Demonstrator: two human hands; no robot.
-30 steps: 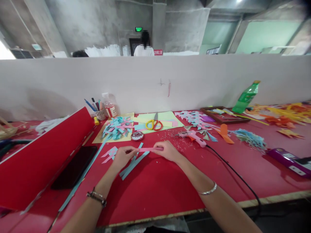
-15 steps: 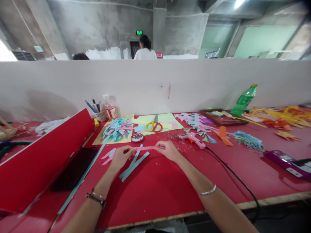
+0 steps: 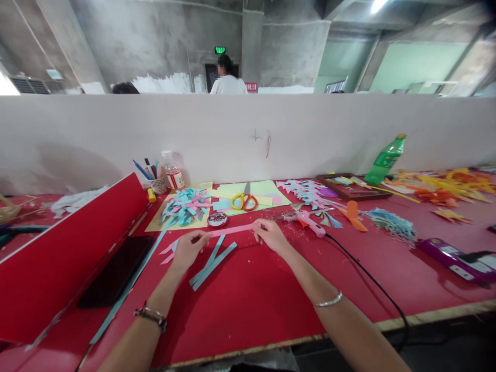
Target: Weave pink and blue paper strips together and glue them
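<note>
A pink paper strip (image 3: pixel 231 230) is stretched between my two hands, above the red table. My left hand (image 3: pixel 189 247) pinches its left end; my right hand (image 3: pixel 270 235) pinches the right end. Two pale blue paper strips (image 3: pixel 214 266) lie crossed on the table just below it. Beside my left hand rest a few folded pink pieces (image 3: pixel 168 253), partly covered by the hand. Behind the strip sits a small round tin (image 3: pixel 217 220). Farther back, scissors (image 3: pixel 244 202) with yellow and red handles lie on pale paper sheets (image 3: pixel 271 192).
A heap of blue and pink folded paper (image 3: pixel 185 206) lies back left. To the left are a phone (image 3: pixel 116 271) and an upright red board (image 3: pixel 73 248). A pink glue gun (image 3: pixel 310 223) with a black cable, a purple power strip (image 3: pixel 451 258) and a green bottle (image 3: pixel 387 159) are at right.
My hands have moved slightly apart, so more of the pink strip shows between them. The strip now tilts up towards the right. The view has shifted a little.
</note>
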